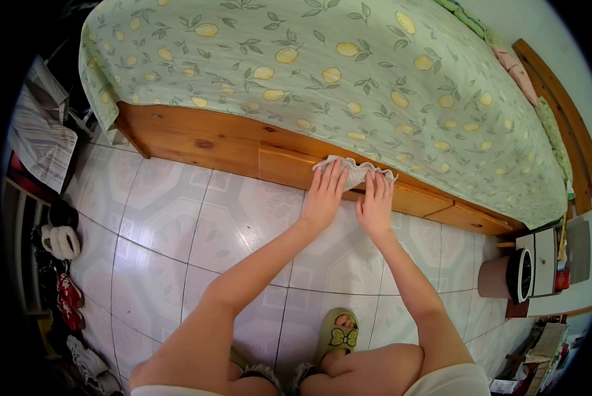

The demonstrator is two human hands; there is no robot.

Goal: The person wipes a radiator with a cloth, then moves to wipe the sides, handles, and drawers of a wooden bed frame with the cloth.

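Both hands rest on a pale, wavy-edged cloth (356,173) against the top edge of a wooden drawer (286,165) in the bed's side. My left hand (325,196) lies on the cloth's left part, fingers stretched out and pointing up toward the bed. On the cloth's right part is my right hand (376,203), its fingers extended too, thumb apart. The cloth lies under the fingertips of both hands. Just above hangs a green bedsheet (309,66) with a lemon print.
Shoes (69,300) line the left side. A bin (507,276) stands at the right beside a small white cabinet (545,261). Below the hands is the tiled floor (243,218), with a green slipper (339,333) on my foot. A wooden headboard (566,119) is at upper right.
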